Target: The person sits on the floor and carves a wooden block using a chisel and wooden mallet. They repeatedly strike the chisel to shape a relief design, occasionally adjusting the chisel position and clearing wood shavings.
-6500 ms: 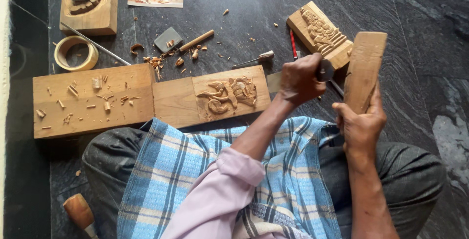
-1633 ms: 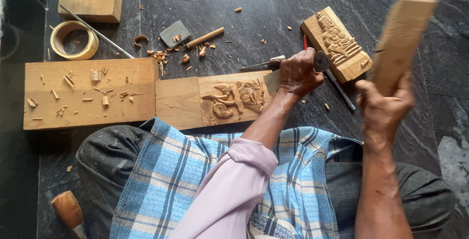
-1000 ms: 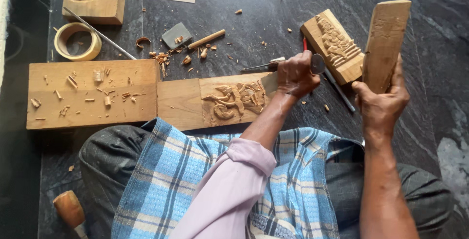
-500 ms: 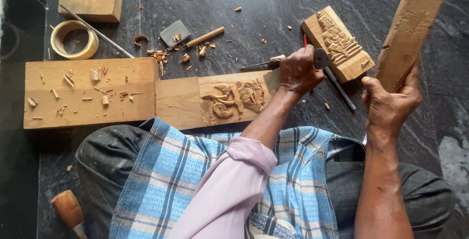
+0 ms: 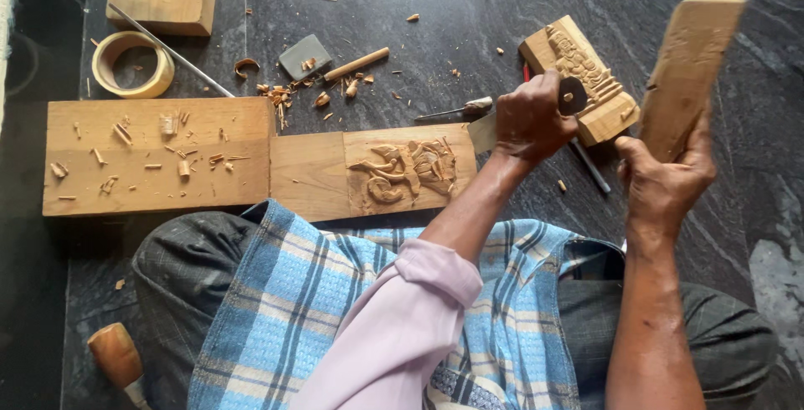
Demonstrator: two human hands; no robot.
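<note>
My right hand [image 5: 666, 184] is gripping the wooden mallet [image 5: 691, 71], now swinging back up — my left hand [image 5: 529, 117] is clasping the chisel [image 5: 502, 125] at the carved plank's [image 5: 368, 171] edge.

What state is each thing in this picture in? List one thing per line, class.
left hand: closed around the chisel
chisel: gripped, blade at the plank's right end
right hand: gripping the mallet
wooden mallet: raised, tilted
long plank: flat, partly carved
small carved block: lying flat, untouched
tape roll: lying flat
</note>
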